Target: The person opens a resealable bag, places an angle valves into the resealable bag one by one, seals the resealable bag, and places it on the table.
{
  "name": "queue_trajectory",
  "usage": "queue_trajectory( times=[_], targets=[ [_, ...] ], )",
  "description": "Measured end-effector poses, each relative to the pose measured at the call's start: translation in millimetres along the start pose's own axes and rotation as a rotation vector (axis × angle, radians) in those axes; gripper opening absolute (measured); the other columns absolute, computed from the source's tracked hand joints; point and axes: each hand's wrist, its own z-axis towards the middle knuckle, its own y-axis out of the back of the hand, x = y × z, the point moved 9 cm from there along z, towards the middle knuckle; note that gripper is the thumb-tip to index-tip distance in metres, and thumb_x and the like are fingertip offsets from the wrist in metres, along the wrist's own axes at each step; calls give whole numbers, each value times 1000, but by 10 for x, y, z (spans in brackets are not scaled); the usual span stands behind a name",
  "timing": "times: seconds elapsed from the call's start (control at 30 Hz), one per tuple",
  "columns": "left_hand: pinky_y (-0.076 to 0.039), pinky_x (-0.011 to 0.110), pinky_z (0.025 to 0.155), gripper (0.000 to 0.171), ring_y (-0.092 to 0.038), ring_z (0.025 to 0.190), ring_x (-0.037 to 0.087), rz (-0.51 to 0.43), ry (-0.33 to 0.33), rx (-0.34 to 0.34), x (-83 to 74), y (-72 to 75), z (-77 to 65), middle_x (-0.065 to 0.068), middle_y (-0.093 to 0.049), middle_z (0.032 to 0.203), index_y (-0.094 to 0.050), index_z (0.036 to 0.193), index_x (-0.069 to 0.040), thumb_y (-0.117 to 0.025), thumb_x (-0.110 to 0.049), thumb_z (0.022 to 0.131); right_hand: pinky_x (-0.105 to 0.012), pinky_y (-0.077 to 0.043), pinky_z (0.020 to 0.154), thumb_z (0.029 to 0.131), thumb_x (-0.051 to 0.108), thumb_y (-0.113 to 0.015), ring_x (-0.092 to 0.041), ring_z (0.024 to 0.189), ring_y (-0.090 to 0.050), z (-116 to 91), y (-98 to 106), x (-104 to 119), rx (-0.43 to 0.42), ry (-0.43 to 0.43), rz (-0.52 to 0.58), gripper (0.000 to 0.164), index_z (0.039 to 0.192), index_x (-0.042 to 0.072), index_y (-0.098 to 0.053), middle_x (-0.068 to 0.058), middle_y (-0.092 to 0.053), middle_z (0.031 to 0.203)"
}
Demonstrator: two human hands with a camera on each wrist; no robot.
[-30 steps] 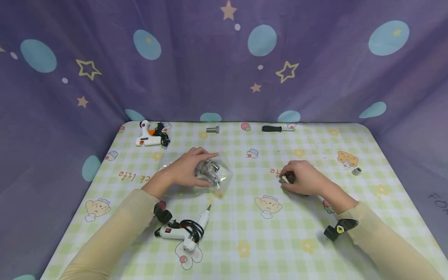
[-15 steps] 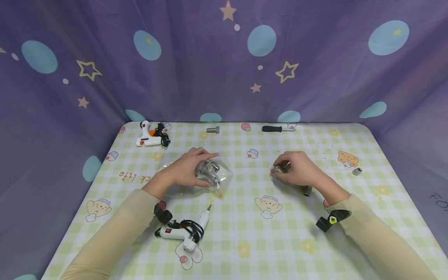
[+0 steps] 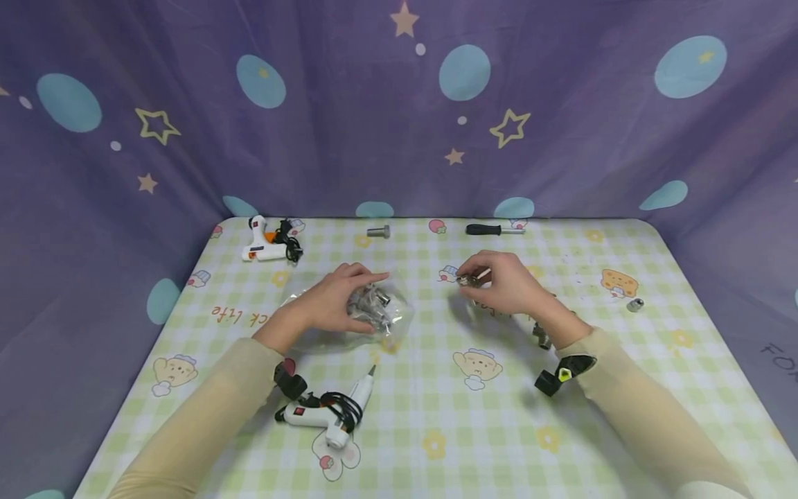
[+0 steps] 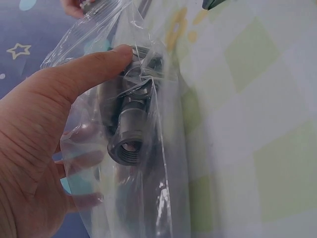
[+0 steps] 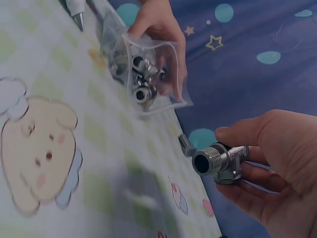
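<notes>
a purple curtain (image 3: 349, 138), printed with blue ovals and stars, hangs behind and beside the table; its checked green-and-white tablecloth (image 3: 411, 374) carries cartoon bears, flowers and upside-down lettering. at far left, beyond the left grip, lies a white glue gun (image 3: 267, 254) with its black cord bundled. on the near side of that grip lies a second glue gun (image 3: 308, 414), its metal tip pointing away from the person.

the left hand (image 3: 330, 298) grasps a clear zip bag (image 3: 404, 320) with metal fittings (image 3: 382, 298) inside. past that grip, near the table's far edge, rests a steel bolt (image 3: 378, 231). further right the right hand (image 3: 508, 281) pinches a threaded metal fitting (image 3: 467, 281) between thumb and fingers, above the cloth and apart from the bag. beyond this grip lies a black-handled screwdriver (image 3: 492, 229). loose metal parts (image 3: 541, 337) lie by the right wrist, partly hidden, and a short connector (image 3: 635, 305) sits alone to the right of the hand.

the left wrist view alone shows a bagged piece's inner thread and fingers through the plastic; the right wrist view shows the bag's open mouth and the pinched fitting's outer thread and hollow end.
</notes>
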Motion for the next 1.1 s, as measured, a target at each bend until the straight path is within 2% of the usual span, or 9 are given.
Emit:
queue_trajectory(
  times=[0.27,0.43,0.7,0.87,1.1],
  targets=[
    [-49,56,105,100,-51,133,32,-14,7,3,-11,8,-6,7,-56,143,-45,164,-27,-95,-45,79,-35,-64,89,94,19,-84,-23,104,-71,155,-120,70,-36,-37,132,27,118,9,-79,-6,-74,112],
    [-49,56,105,99,-51,133,31,-12,8,5,-7,4,-3,7,-56,143,-45,164,-28,-94,-46,80,-32,-64,85,90,20,-88,-23,102,-74,252,-199,114,-71,-60,204,26,114,12,-81,-6,-76,110],
    [-49,56,106,99,-51,134,31,-9,14,14,8,1,4,7,-56,144,-44,164,-28,-93,-47,81,-31,-64,84,87,20,-91,-24,98,-77,404,-366,256,-109,-52,276,26,108,7,-81,-8,-77,105],
    [-50,57,105,98,-52,133,31,-11,2,11,-8,24,-4,7,-56,143,-45,164,-27,-93,-47,80,-30,-64,80,87,23,-91,-21,91,-79,462,-482,369,-110,-32,268,24,104,9,-81,-6,-79,97],
    [-50,55,102,98,-53,129,30,-12,-18,8,-19,22,11,8,-56,142,-45,164,-24,-94,-46,81,-27,-62,77,86,28,-92,-12,83,-77,526,-676,499,-91,-5,188,20,96,15,-81,0,-80,89]
  ],
)
